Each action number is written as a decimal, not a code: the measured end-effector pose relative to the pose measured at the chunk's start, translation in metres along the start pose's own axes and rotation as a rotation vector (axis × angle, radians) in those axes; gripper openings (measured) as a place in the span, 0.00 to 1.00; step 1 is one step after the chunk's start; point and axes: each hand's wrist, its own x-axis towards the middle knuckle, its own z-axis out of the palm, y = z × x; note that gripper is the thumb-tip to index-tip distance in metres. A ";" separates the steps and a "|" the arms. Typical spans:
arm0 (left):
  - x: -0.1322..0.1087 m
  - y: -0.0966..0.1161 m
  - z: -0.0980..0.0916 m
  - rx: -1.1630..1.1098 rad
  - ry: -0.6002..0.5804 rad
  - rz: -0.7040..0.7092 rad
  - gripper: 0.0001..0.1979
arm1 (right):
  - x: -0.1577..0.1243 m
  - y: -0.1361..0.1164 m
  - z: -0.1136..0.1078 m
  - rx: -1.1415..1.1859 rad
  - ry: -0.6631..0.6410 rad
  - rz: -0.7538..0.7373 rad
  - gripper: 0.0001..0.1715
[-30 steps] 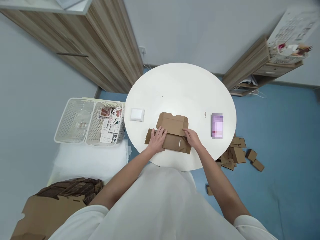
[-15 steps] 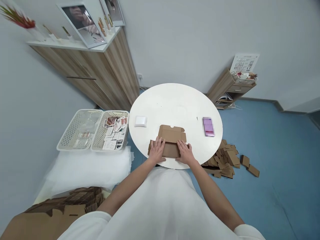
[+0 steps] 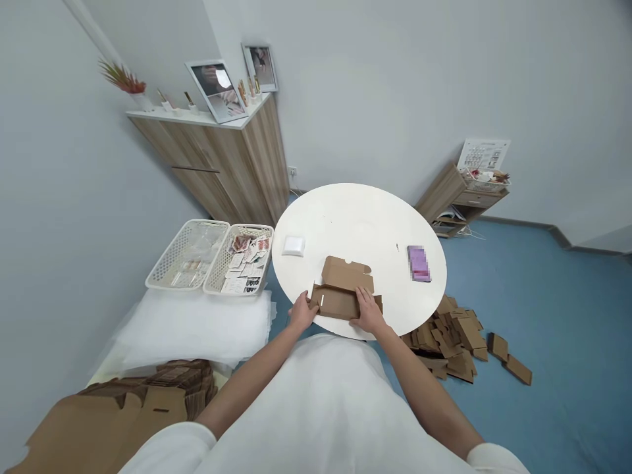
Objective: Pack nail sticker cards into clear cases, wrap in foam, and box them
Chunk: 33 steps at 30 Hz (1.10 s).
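Observation:
A partly folded brown cardboard box (image 3: 340, 301) lies near the front edge of the round white table (image 3: 360, 220), its lid flap raised at the back. My left hand (image 3: 302, 312) grips the box's left side flap, thumb and fingers closed around the cardboard. On the right, my right hand (image 3: 368, 312) holds the front right part, fingers reaching over into the box and thumb at its front wall. A small white packet (image 3: 293, 246) lies at the table's left, and a purple item (image 3: 419, 263), blurred out, at its right.
Two white plastic baskets (image 3: 210, 224) stand to the left, one with cards, above white foam sheets (image 3: 192, 329). Flat cardboard blanks (image 3: 89, 421) are stacked lower left. A pile of folded cardboard boxes (image 3: 444, 336) covers the floor right of the table.
My left hand has moved off the box's inside to its left flap, which now stands more upright. The right hand stays on the right side. The camera view has shifted.

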 end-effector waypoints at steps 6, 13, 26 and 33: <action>-0.003 0.001 -0.002 -0.069 0.055 0.153 0.17 | 0.002 -0.004 0.001 0.006 0.008 0.021 0.61; -0.013 0.007 0.001 -0.081 0.032 0.273 0.19 | 0.004 -0.015 0.008 0.000 -0.008 0.019 0.59; 0.000 0.004 -0.007 0.058 -0.065 0.164 0.15 | -0.004 -0.027 0.013 -0.030 -0.090 -0.049 0.68; 0.004 0.001 -0.009 0.163 -0.148 0.173 0.11 | -0.007 -0.025 0.005 -0.014 -0.137 -0.066 0.71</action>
